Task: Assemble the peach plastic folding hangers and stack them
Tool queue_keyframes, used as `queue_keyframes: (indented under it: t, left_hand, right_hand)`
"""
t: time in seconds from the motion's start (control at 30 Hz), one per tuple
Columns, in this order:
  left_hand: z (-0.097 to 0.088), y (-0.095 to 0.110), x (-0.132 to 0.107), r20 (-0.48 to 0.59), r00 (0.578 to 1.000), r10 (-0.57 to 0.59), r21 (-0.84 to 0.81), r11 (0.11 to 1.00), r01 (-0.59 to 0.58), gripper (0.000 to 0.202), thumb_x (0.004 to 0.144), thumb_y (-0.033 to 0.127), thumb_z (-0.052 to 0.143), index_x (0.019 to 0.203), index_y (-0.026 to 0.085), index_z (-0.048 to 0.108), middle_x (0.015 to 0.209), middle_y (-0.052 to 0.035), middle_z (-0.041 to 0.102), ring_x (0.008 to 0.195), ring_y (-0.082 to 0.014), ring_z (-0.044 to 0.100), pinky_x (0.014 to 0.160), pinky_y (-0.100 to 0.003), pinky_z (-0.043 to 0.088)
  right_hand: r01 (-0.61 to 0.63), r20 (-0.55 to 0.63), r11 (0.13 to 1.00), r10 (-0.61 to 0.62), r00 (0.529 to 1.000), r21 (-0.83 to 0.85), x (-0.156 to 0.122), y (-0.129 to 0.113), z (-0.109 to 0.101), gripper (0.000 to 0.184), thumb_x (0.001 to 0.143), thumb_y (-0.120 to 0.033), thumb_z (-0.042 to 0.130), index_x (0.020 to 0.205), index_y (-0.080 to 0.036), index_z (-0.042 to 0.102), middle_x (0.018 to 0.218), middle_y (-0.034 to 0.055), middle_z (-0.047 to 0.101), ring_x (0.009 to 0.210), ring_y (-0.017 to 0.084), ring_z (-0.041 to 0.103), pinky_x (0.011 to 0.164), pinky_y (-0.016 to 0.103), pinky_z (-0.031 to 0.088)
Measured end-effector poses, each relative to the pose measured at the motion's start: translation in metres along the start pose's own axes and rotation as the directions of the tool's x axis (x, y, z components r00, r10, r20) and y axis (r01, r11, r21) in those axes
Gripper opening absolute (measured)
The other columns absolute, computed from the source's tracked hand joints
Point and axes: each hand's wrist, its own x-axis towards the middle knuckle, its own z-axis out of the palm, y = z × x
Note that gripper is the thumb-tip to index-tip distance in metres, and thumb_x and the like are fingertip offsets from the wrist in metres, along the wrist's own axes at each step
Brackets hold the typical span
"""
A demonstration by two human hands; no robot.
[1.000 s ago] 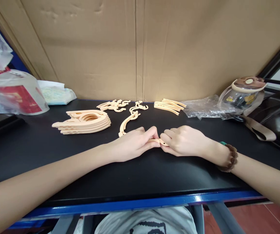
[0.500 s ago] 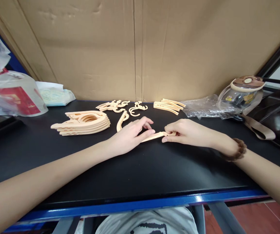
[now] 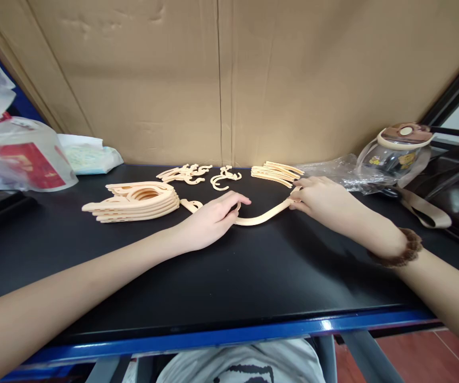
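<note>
My left hand [image 3: 213, 215] rests on the black table [image 3: 229, 276], fingers curled over the middle of a cream plastic hanger [image 3: 261, 216] that lies spread out flat. One arm of the hanger pokes out to the left of that hand. My right hand [image 3: 320, 199] pinches the far right end of the hanger's other arm, close to a small pile of loose cream arms [image 3: 277, 173]. A bead bracelet [image 3: 402, 250] circles my right wrist.
A stack of finished hangers [image 3: 137, 199] lies at the left. Loose cream hooks [image 3: 197, 173] sit near the cardboard wall [image 3: 229, 80]. Clear plastic wrap [image 3: 333, 170], a lidded jar [image 3: 399, 149] and a dark bag [image 3: 448, 186] stand at right; plastic bags [image 3: 22, 157] at left.
The hands were pressed together on the folded hanger. The right hand has swung its arm out to the right and back, so the hanger now lies opened out.
</note>
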Motion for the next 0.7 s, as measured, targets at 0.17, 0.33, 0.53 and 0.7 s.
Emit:
queue_keyframes:
  t: [0.17,0.33,0.53,0.7]
  left_hand:
    - [0.001,-0.004,-0.002,0.096,0.992,0.083,0.140,0.985,-0.096,0.029,0.097,0.027,0.032,0.118,0.020,0.053,0.129,-0.0064,0.053,0.121,-0.0209,0.046,0.104,-0.039,0.035]
    - [0.002,-0.006,0.000,0.131,0.979,0.158,0.134,0.975,-0.176,0.028,0.098,0.026,0.033,0.114,0.020,0.055,0.125,-0.0064,0.054,0.120,-0.0192,0.047,0.105,-0.036,0.035]
    - [0.000,-0.004,-0.001,0.100,0.990,0.095,0.103,0.989,-0.105,0.028,0.096,0.029,0.039,0.121,0.022,0.049,0.120,-0.0062,0.055,0.112,-0.0197,0.052,0.097,-0.036,0.041]
    - [0.001,-0.004,-0.001,0.042,0.997,0.069,0.096,0.993,-0.073,0.030,0.096,0.035,0.041,0.123,0.022,0.047,0.119,-0.0063,0.055,0.106,-0.0201,0.054,0.091,-0.036,0.044]
  right_hand:
    - [-0.191,0.043,0.982,0.190,0.981,0.005,-0.003,0.005,0.000,0.021,0.087,-0.018,0.050,0.077,-0.018,0.069,0.079,0.0084,0.069,0.069,0.022,0.063,0.056,0.030,0.036]
    - [-0.125,0.029,0.973,0.122,0.992,0.193,0.001,0.004,0.002,0.024,0.082,-0.012,0.050,0.090,-0.022,0.070,0.088,0.0044,0.071,0.081,0.022,0.065,0.062,0.028,0.040]
    - [-0.037,0.019,0.916,0.033,0.999,0.400,0.004,-0.012,-0.004,0.024,0.087,-0.015,0.044,0.092,-0.021,0.067,0.088,0.0039,0.071,0.081,0.019,0.065,0.071,0.028,0.045]
    - [0.097,-0.028,0.840,-0.097,0.995,0.534,0.003,-0.019,-0.004,0.030,0.090,-0.033,0.051,0.116,-0.019,0.057,0.112,0.0083,0.066,0.101,0.022,0.061,0.083,0.033,0.046]
